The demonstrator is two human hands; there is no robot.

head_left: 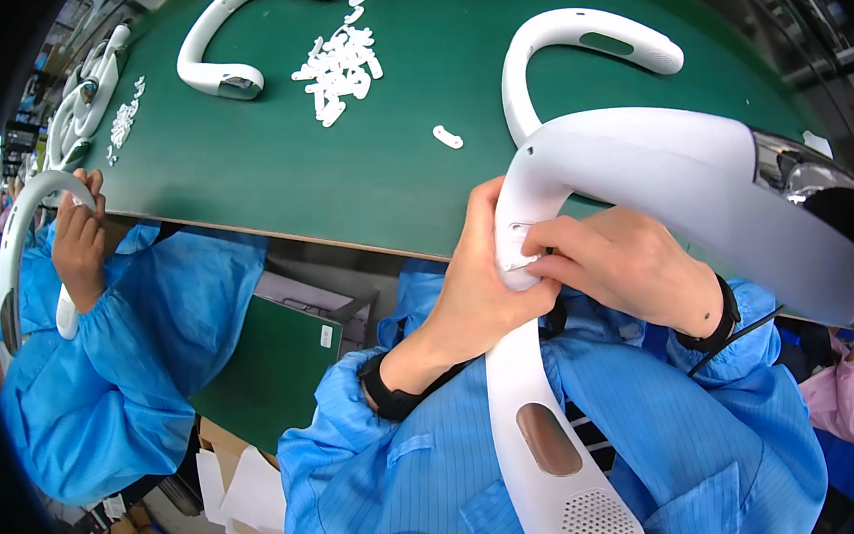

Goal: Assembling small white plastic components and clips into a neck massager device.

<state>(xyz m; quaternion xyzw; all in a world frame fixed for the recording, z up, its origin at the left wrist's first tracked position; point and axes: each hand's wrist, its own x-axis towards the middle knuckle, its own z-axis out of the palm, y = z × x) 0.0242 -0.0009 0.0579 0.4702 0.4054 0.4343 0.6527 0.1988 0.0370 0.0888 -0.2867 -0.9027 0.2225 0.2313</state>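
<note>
A large white curved plastic housing (639, 150) hangs in front of me. It has a glossy dark end at the right and a perforated speaker-like grille at its lower end. My left hand (475, 298) is wrapped round its bend, with the thumb across the front. My right hand (627, 261) is closed, its thumb and fingertips pinched at a small white plastic cover piece (517, 247) against the inner face of the bend. The fingertips partly hide that piece, so I cannot tell whether it sits flush.
On the green table (269, 169) lie a pile of small white pieces (339, 70), a single loose piece (448, 137) and two more curved housings, one far left (192, 60), one behind mine (522, 69). At left, a co-worker's hand (81, 239) holds another curved housing (14, 244).
</note>
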